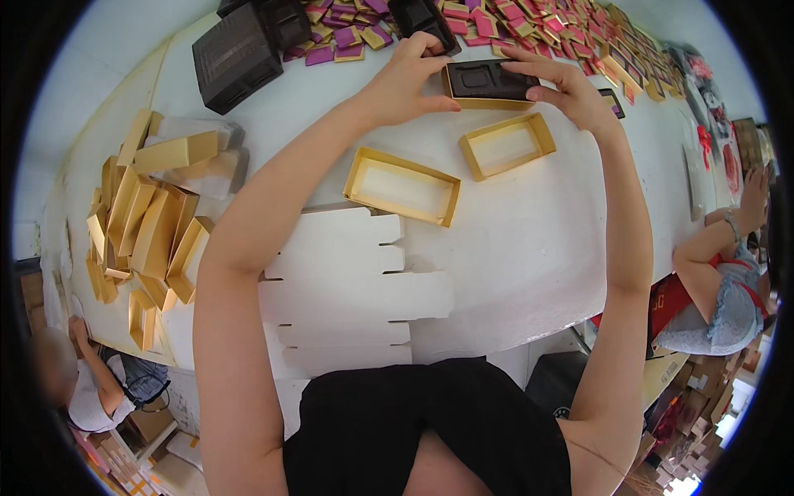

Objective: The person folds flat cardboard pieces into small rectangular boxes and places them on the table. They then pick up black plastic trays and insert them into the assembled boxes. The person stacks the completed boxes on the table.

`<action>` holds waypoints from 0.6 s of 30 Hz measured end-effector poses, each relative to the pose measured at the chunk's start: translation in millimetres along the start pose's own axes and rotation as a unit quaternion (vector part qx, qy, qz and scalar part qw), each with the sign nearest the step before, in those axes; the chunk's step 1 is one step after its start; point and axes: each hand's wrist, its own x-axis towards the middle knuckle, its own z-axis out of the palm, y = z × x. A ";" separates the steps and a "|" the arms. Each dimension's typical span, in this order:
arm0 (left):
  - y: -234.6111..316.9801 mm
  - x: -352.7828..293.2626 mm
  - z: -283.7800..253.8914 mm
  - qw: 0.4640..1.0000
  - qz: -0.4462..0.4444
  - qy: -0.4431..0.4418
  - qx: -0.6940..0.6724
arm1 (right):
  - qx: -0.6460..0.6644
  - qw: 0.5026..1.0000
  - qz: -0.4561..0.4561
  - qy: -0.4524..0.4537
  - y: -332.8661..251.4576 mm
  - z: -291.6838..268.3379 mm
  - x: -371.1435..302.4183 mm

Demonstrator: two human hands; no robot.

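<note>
At the far middle of the table a gold cardboard box [496, 104] holds a black plastic tray insert [490, 77]. My left hand [405, 83] straddles the box's left end, its thumb at the near corner and its fingers bent at the far one. Over the right end, my right hand [569, 87] grips the tray between its fingers on top and its thumb at the near side. Nearer to me lie two open gold boxes, a larger one [354, 178] and a smaller one [470, 159]. Another black tray [423, 25] lies just beyond my left fingers.
Black trays [236, 58] are stacked at the far left. Purple and gold pieces [347, 37] and pink ones [521, 25] cover the back. Several gold boxes [153, 231] pile up on the left. White flat card [347, 281] lies in front of me. A person [715, 281] sits at right, another [99, 388] at left.
</note>
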 end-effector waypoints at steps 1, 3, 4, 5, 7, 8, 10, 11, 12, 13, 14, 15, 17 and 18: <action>-0.9 -0.2 -0.8 1.000 0.000 -0.004 0.004 | -0.008 1.000 0.005 0.010 -1.7 -0.4 0.2; -1.5 -0.1 -4.0 1.000 -0.013 -0.018 -0.007 | -0.021 0.999 0.015 0.029 -4.7 3.3 2.9; -1.7 0.3 -5.5 0.999 -0.027 -0.029 -0.022 | -0.024 0.998 0.002 0.053 -7.0 6.3 0.4; -1.2 0.3 -6.4 0.998 -0.040 -0.039 -0.038 | 0.001 0.998 -0.021 0.067 -1.9 8.3 -2.1; -3.0 1.5 -7.8 0.998 -0.032 -0.045 -0.031 | 0.051 0.992 -0.065 0.094 14.8 16.4 -8.9; -4.8 1.8 -8.1 0.998 -0.028 -0.047 -0.026 | 0.005 0.990 -0.081 0.114 18.3 20.2 -9.5; -8.8 2.3 -6.7 0.999 -0.016 -0.045 -0.023 | -0.087 0.978 -0.113 0.153 21.6 25.9 -9.8; -8.8 2.2 -6.4 0.999 -0.009 -0.044 -0.022 | -0.101 0.975 -0.108 0.165 21.4 26.8 -9.2; -8.4 1.4 -5.8 0.999 -0.011 -0.041 -0.025 | -0.116 0.972 -0.102 0.176 21.2 27.6 -7.6; -7.7 0.6 -5.1 0.999 -0.014 -0.037 -0.028 | -0.130 0.969 -0.097 0.188 20.0 29.3 -6.3; -6.7 0.7 -5.2 0.999 -0.017 -0.032 -0.029 | -0.077 0.978 -0.047 0.187 11.0 33.0 -7.2; -4.9 0.9 -3.8 0.999 -0.020 -0.023 -0.014 | -0.117 0.970 -0.042 0.208 10.0 38.5 -5.2; -0.8 1.5 1.9 1.000 -0.025 -0.007 0.015 | -0.194 0.949 -0.030 0.248 14.9 56.6 -2.1; -0.2 1.6 3.3 1.000 -0.027 -0.001 0.011 | -0.259 0.927 -0.052 0.265 15.3 67.7 0.5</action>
